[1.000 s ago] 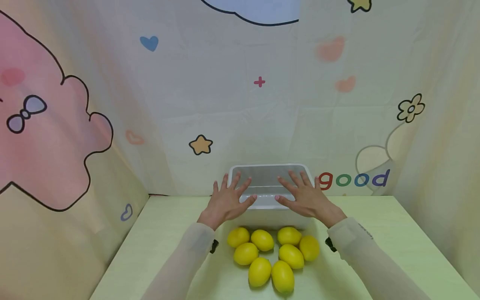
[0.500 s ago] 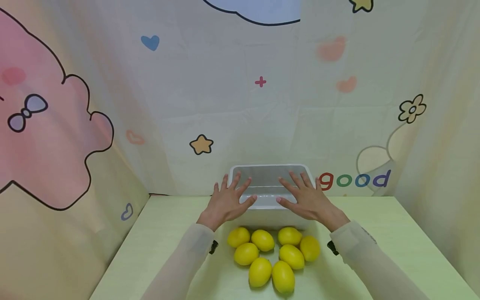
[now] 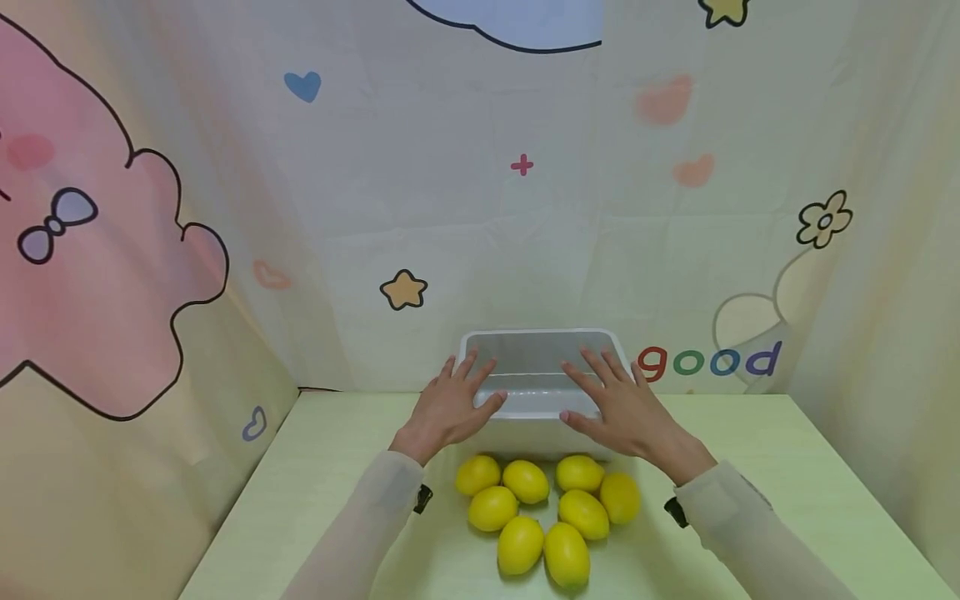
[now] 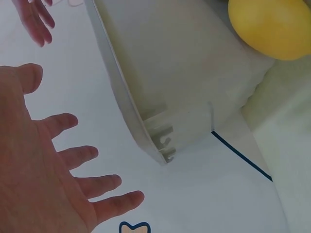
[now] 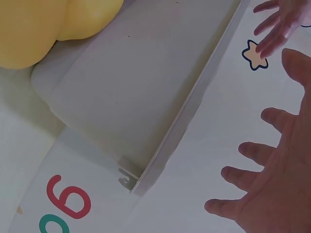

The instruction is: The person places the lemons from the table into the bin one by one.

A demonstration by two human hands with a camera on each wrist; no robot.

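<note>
The eight yellow lemons point(image 3: 492, 508) lie on the table point(image 3: 337, 492) on the person's side of both hands, back toward the body and between the forearms; the white plastic bin point(image 3: 551, 435) stands just beyond them, its long axis running left to right, its back near the printed cloth backdrop point(image 3: 450, 208). The left hand point(image 3: 448, 408) hangs over the bin's front left corner, fingers straight and spread, holding nothing; the right hand point(image 3: 630, 408) mirrors it at the front right corner, equally spread and empty; both wrist views show a gap between fingers and rim. The lemons form two loose groups of four, so the left group is nearer the left hand and the right group nearer the right; a reach to either would, I judge, run back toward the person and down. The two front lemons point their long axes roughly near to far; the rear ones lie close by the bin's front wall, though whether they touch it I cannot tell.
</note>
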